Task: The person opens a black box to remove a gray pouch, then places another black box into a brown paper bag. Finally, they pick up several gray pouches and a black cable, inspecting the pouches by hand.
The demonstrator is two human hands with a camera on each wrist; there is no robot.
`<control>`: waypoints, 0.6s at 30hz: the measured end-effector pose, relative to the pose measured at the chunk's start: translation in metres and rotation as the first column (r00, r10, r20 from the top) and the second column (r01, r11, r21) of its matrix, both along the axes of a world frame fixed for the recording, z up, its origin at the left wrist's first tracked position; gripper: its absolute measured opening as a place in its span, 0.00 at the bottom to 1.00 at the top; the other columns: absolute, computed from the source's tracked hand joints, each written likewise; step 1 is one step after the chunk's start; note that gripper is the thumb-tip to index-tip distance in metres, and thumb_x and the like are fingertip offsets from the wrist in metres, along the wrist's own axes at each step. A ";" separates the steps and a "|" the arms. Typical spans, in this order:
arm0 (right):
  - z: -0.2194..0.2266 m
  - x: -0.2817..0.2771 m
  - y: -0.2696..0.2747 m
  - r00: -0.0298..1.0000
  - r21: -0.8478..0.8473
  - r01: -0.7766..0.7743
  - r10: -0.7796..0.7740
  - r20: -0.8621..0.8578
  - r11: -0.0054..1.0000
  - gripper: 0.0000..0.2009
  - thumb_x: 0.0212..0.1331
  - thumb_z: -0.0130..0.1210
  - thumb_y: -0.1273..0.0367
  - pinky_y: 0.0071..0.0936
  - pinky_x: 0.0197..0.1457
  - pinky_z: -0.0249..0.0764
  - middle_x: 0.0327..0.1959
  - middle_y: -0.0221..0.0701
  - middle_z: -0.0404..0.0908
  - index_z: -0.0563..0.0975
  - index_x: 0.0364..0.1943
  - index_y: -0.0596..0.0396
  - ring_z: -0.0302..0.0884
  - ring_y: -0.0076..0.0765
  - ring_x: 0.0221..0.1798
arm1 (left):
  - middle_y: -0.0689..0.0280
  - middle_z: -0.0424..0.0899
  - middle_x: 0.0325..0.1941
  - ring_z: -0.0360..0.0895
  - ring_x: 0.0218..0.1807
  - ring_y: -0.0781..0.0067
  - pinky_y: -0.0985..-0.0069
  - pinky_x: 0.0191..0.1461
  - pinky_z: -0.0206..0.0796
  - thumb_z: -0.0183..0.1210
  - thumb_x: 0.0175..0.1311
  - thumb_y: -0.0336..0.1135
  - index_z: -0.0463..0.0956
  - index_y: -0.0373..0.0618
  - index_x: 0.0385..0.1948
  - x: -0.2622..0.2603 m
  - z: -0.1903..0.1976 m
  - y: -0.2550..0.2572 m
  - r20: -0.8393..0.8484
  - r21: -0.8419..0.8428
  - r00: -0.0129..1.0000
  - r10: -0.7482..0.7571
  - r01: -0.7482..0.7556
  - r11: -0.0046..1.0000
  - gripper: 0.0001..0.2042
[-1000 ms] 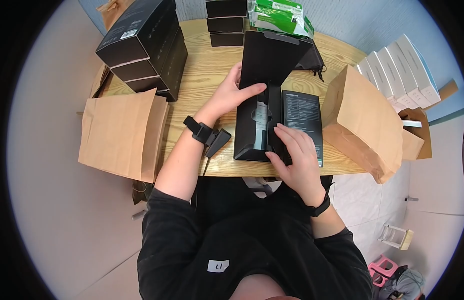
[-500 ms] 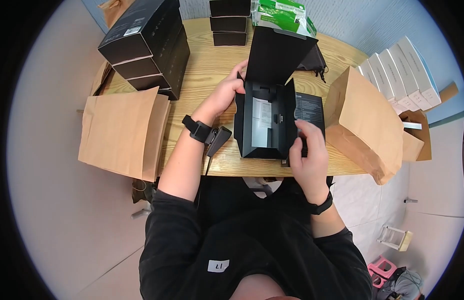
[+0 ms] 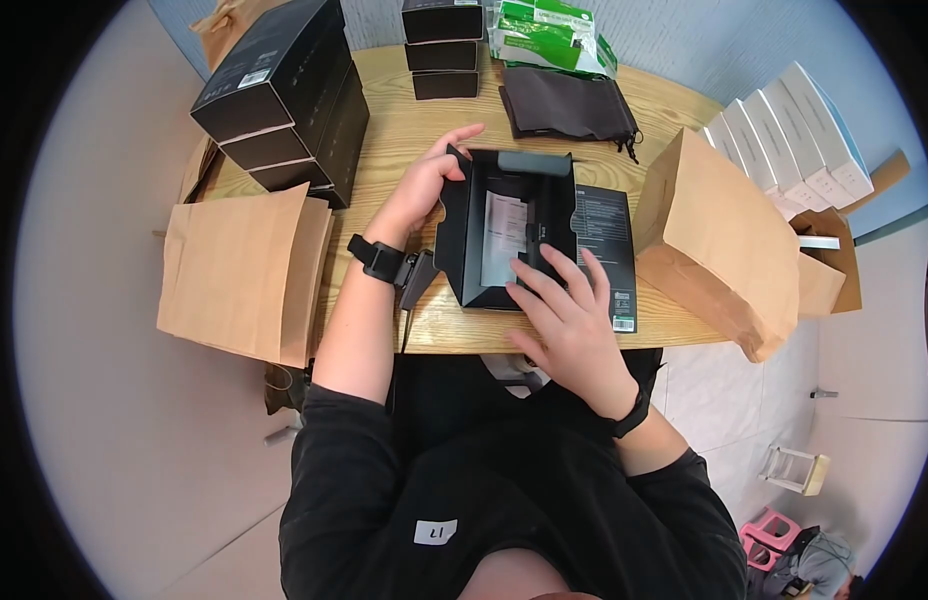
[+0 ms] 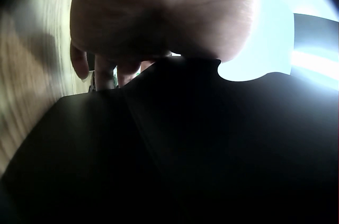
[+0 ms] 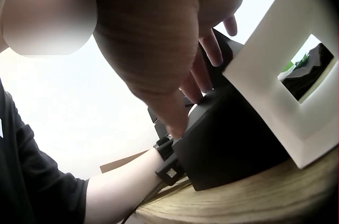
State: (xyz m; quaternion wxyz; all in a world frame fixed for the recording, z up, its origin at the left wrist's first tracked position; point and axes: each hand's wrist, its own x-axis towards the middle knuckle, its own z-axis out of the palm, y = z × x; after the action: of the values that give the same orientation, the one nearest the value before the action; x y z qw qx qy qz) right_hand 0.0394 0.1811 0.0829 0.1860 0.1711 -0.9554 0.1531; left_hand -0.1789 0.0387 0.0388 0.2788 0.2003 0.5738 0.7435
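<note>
The step in hand looks like working inside the open black box, which stands upright on the worktop in front of the person, beside a dark printed panel. The left hand is at the far left corner, its thumb against the side flap and its index finger stretched out; it does not appear to be clenched. The right hand is loose and spread over the near right part, with nothing seen in its grasp; whether its fingertips touch the pale papers inside is unclear. Reaching those papers would, I judge, call for the left hand to steady the flap while the right fingers dip between the walls and pinch an edge.
</note>
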 end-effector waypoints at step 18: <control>-0.024 -0.003 0.006 0.996 -0.100 -0.027 0.018 -0.091 0.995 0.07 0.44 0.59 0.75 0.48 0.64 0.58 0.40 0.25 0.78 0.77 0.30 0.51 0.70 0.35 0.52 | 0.56 0.73 0.57 0.71 0.56 0.68 0.75 0.60 0.63 0.39 0.58 0.28 0.62 0.40 0.61 -0.005 -0.003 -0.001 -0.085 -0.045 0.996 -0.030 0.026 0.999 0.25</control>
State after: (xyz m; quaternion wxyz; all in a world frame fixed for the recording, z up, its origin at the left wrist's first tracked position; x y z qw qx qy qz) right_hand 0.0365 0.1874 0.0590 0.2356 0.1791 -0.9350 0.1953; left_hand -0.1840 0.0380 0.0358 0.2686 0.2340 0.5987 0.7174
